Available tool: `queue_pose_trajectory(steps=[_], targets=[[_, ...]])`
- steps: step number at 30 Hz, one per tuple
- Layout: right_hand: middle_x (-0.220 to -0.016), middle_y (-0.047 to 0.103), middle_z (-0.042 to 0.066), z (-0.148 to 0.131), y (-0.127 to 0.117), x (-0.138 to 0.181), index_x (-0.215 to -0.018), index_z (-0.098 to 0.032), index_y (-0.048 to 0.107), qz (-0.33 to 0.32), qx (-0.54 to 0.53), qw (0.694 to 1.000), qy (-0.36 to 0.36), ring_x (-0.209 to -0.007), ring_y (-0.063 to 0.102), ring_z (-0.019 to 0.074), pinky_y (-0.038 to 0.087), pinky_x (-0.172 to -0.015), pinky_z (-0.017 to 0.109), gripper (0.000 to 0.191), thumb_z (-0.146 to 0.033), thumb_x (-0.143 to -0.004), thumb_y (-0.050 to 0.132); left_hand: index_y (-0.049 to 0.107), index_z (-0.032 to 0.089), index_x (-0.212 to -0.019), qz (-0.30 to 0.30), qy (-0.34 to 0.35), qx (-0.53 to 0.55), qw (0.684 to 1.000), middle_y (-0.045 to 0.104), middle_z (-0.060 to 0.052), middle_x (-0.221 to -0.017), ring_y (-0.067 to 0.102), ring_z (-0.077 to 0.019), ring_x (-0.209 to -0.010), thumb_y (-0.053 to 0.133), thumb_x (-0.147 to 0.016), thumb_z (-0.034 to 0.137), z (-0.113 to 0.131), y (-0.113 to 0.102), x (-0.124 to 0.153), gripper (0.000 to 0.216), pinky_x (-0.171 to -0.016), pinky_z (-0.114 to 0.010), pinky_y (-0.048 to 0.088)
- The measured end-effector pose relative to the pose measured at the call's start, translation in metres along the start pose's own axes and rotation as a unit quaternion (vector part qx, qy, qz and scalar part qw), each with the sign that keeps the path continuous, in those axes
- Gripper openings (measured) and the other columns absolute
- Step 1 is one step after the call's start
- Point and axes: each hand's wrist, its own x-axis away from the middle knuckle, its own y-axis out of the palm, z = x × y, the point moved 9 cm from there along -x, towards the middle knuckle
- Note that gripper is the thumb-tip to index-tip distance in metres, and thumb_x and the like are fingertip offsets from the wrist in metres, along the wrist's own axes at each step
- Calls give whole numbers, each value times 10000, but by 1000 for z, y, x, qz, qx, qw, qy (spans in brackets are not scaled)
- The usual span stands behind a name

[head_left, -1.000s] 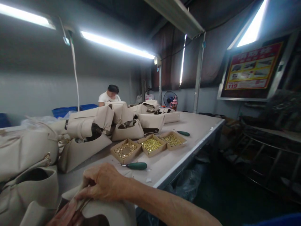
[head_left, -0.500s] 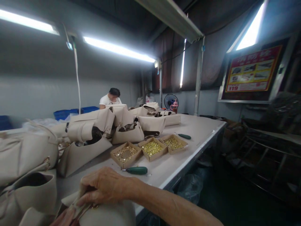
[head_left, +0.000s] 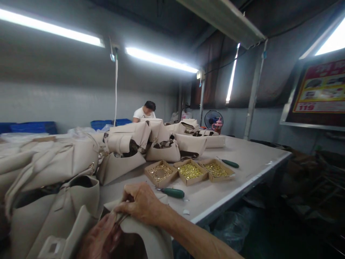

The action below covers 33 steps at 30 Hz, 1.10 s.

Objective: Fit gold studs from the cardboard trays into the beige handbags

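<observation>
Nearest, at the bottom of the view, a cream handbag [head_left: 157,241] sits at the near edge of the counter [head_left: 253,154], its dark-lined mouth facing the wearer. The right hand [head_left: 142,203] reaches over it, thumb and fingers pinching a narrow strip at its upper edge; the left hand [head_left: 99,235] grips the same edge, its fingers partly hidden. The bag looks light, its leather-like panels smooth and bendable yet firm enough to keep their shape. The doubled edge seems the surest hold; the broad panels might slip or crease.

To the left lie more cream bags [head_left: 71,158], heaped together. Just beyond the right hand rests a green-handled pointed tool [head_left: 174,193], then three shallow cardboard trays [head_left: 198,179] of small gold-coloured metal pieces, side by side. A second green-handled tool [head_left: 230,163] lies behind the rightmost tray.

Farther back, a co-worker in a white top [head_left: 138,114] bends behind the heap; to the right stand a pink cup [head_left: 217,125] and a fan [head_left: 211,118].
</observation>
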Motion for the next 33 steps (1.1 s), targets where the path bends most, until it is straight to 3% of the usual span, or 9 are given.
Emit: queue_pose_trajectory(steps=[3,5,9,11,16,22,25,28,33], targets=[[-610,544,-38,5,-2,0,-640,-148,572,37,11,997,61,-589,478,93,287,-541,211,307,-379,-711,762,641,181,-699,0,42,26,999,581,40,-620,505,-114,-588,868,-496,495,7,5,6,437,-531,-201,441],[-608,549,-34,2,-4,0,-652,-143,584,37,-5,997,64,-588,471,93,303,-553,212,272,-355,-746,728,611,164,-699,-8,71,35,997,519,53,-588,453,-91,-550,835,-576,482,11,7,9,408,-507,-187,399],[-702,599,-18,-5,-7,-5,-837,-124,653,-56,-116,992,6,-642,514,90,376,-603,195,119,-235,-824,611,566,149,-716,-44,103,31,993,482,47,-601,411,-77,-544,731,-732,442,17,12,9,337,-500,-182,340],[-714,602,-17,-3,-7,-8,-905,-124,670,-108,-149,983,-12,-627,516,87,388,-580,187,149,-231,-816,616,542,148,-696,-47,107,32,993,477,43,-593,398,-74,-533,715,-740,443,19,12,8,345,-497,-183,324],[-687,579,-12,-2,1,-13,-791,-131,679,-178,-158,970,-42,-585,527,83,402,-548,185,138,-263,-810,642,501,155,-660,-45,110,31,992,449,49,-545,373,-66,-501,704,-739,439,19,10,6,358,-477,-181,286],[-630,571,-34,-4,8,-15,-731,-147,583,-197,-152,968,-21,-532,520,81,377,-498,178,127,-237,-793,648,497,153,-680,-58,110,29,992,431,52,-557,353,-62,-503,669,-770,426,18,11,4,334,-479,-184,267],[-579,561,-40,-3,6,-15,-694,-156,555,-160,-109,981,0,-514,501,86,347,-497,188,149,-223,-786,651,487,160,-679,-43,114,23,992,422,59,-549,345,-62,-498,677,-758,434,16,9,2,343,-476,-181,268],[-586,570,-25,-4,0,-9,-643,-158,550,-73,-9,997,26,-560,496,100,324,-541,209,176,-192,-759,678,492,169,-706,-16,137,4,990,427,62,-561,353,-66,-504,655,-782,430,16,7,2,316,-479,-178,282],[-572,533,-24,0,-3,10,-605,-171,505,64,69,990,108,-557,457,110,290,-562,235,240,-219,-770,674,552,165,-758,44,187,-91,977,461,54,-613,381,-71,-535,625,-806,430,24,5,9,279,-493,-173,302]])
